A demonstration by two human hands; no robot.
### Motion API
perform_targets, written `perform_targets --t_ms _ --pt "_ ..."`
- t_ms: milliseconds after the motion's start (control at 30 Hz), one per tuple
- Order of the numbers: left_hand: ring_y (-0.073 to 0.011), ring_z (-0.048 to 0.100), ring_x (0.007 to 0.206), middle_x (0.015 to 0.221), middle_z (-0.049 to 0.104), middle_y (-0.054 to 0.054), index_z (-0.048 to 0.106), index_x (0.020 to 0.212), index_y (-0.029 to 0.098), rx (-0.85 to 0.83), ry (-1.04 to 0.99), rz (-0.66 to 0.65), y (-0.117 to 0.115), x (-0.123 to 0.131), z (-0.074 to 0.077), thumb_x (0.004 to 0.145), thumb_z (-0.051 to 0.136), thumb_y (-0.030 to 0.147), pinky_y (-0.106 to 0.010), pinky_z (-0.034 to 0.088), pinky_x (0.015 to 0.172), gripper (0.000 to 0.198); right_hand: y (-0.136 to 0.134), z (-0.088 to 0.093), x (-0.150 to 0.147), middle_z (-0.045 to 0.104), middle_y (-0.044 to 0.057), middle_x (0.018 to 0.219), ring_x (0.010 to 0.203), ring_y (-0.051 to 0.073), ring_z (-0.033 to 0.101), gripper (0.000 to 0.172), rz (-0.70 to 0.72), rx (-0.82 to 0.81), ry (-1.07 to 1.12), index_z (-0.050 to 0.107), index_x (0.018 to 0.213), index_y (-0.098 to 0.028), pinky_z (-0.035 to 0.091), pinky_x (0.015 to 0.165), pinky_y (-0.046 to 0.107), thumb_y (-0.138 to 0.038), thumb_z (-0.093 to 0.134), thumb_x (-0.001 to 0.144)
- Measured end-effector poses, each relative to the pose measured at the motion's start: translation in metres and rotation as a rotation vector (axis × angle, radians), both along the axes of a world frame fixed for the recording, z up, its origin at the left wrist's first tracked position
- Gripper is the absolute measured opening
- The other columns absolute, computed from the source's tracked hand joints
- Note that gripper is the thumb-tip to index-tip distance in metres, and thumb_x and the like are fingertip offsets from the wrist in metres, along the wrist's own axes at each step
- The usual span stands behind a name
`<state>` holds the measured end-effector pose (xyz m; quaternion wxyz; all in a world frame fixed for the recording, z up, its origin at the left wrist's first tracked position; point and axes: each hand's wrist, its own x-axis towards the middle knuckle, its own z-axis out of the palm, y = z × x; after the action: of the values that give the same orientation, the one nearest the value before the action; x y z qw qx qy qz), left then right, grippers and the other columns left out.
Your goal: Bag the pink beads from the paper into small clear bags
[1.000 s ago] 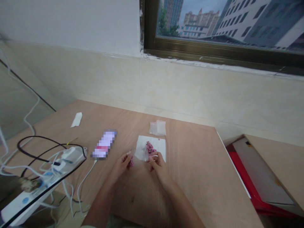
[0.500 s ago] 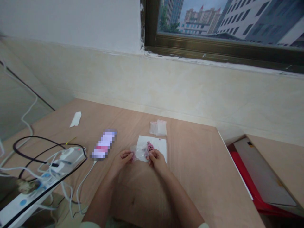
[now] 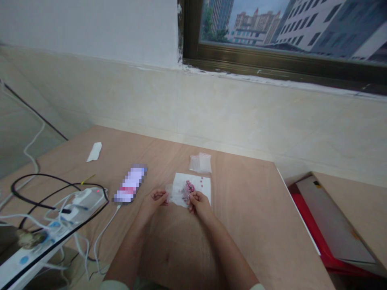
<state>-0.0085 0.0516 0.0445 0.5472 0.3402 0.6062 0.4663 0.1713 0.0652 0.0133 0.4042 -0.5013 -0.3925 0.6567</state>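
A small clear plastic bag [image 3: 175, 196] stretches between my hands above a white sheet of paper [image 3: 206, 194]. My left hand [image 3: 156, 198] is closed, its fingertips pinching the bag's left edge. My right hand [image 3: 198, 202] pinches the right side of the bag. A clump of small pink, bead-like pieces [image 3: 190, 187] shows just above my right fingertips; whether all of it lies inside the bag I cannot tell. Several loose pink pieces [image 3: 201, 181] rest on the paper to the right of the clump.
Flat clear bags [image 3: 200, 162] lie behind the paper. On the left are a phone [image 3: 130, 184] with a charging cable, a white paper strip [image 3: 94, 152] and a power strip [image 3: 54, 233] with tangled cords. The wooden table [image 3: 256, 209] meets the wall at the back.
More loose pink pieces lie on the paper, where only one showed near its top edge before. The pink clump looks larger and slightly lower. Both hands keep their pinch with little movement.
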Motion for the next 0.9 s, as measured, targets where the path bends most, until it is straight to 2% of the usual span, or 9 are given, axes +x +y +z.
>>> perform_targets --t_ms 133,367,467,533,567,667,767,900 --pt "-0.0094 0.055 0.046 0.055 0.058 0.004 0.053 0.068 0.014 0.046 0.012 0.014 -0.001 0.004 0.007 0.049 0.07 0.032 -0.022 0.048 0.047 0.031 0.002 -0.001 0.001 0.053 -0.004 0.047 0.03 0.006 0.04 0.032 0.005 -0.008 0.01 0.043 0.064 -0.019 0.031 0.029 0.02 -0.048 0.057 0.059" --pt "-0.0105 0.054 0.048 0.055 0.056 0.004 0.053 0.07 0.014 0.102 0.047 -0.05 0.002 0.01 0.022 0.052 0.067 0.033 -0.023 0.046 0.048 0.03 0.001 0.001 0.0 0.053 -0.004 0.049 0.03 0.006 0.04 0.033 0.026 -0.022 0.032 0.045 0.067 -0.018 0.03 0.029 0.019 -0.048 0.057 0.059" --pt "-0.0101 0.054 0.049 0.056 0.056 0.004 0.054 0.072 0.014 0.097 0.032 -0.044 0.003 0.007 0.021 0.054 0.066 0.034 -0.022 0.045 0.05 0.03 0.006 0.001 0.009 0.052 -0.004 0.049 0.03 0.006 0.038 0.03 -0.011 0.036 -0.063 0.047 0.07 -0.017 0.028 0.03 0.02 -0.045 0.053 0.062" --pt "-0.0101 0.054 0.053 0.059 0.056 0.004 0.054 0.073 0.015 0.09 -0.002 -0.03 0.003 0.004 0.017 0.056 0.065 0.036 -0.021 0.045 0.052 0.03 0.019 0.003 0.027 0.051 -0.003 0.049 0.032 0.008 0.039 0.027 -0.157 0.119 -0.261 0.049 0.071 -0.017 0.029 0.033 0.021 -0.043 0.05 0.065" --pt "-0.0105 0.055 0.056 0.063 0.057 0.003 0.053 0.073 0.015 0.089 -0.025 -0.015 0.003 0.003 0.013 0.056 0.065 0.036 -0.022 0.045 0.054 0.03 0.03 0.004 0.038 0.05 -0.002 0.05 0.036 0.009 0.041 0.026 -0.277 0.169 -0.414 0.05 0.072 -0.016 0.031 0.036 0.021 -0.042 0.047 0.067" --pt "-0.0115 0.056 0.061 0.066 0.058 0.003 0.054 0.076 0.016 0.051 -0.072 0.03 0.001 0.001 0.003 0.055 0.066 0.035 -0.022 0.046 0.057 0.032 0.069 0.012 0.077 0.055 0.006 0.072 0.059 0.015 0.052 0.027 -0.474 0.226 -0.656 0.048 0.089 -0.014 0.038 0.052 0.026 -0.033 0.044 0.069" --pt "-0.0124 0.057 0.063 0.068 0.059 0.003 0.054 0.08 0.017 0.021 -0.135 0.043 -0.001 0.002 -0.006 0.055 0.067 0.035 -0.023 0.046 0.06 0.033 0.108 0.016 0.103 0.051 0.013 0.093 0.078 0.02 0.05 0.026 -0.514 0.261 -0.797 0.049 0.088 -0.013 0.037 0.067 0.03 -0.022 0.049 0.064" --pt "-0.0111 0.058 0.063 0.071 0.061 0.004 0.056 0.08 0.019 0.002 -0.229 0.041 -0.004 0.0 -0.017 0.058 0.067 0.03 -0.023 0.046 0.062 0.027 0.133 0.005 0.11 0.052 0.015 0.088 0.077 0.021 0.049 0.011 -0.467 0.281 -0.901 0.053 0.071 -0.013 0.035 0.069 0.031 -0.013 0.048 0.061"
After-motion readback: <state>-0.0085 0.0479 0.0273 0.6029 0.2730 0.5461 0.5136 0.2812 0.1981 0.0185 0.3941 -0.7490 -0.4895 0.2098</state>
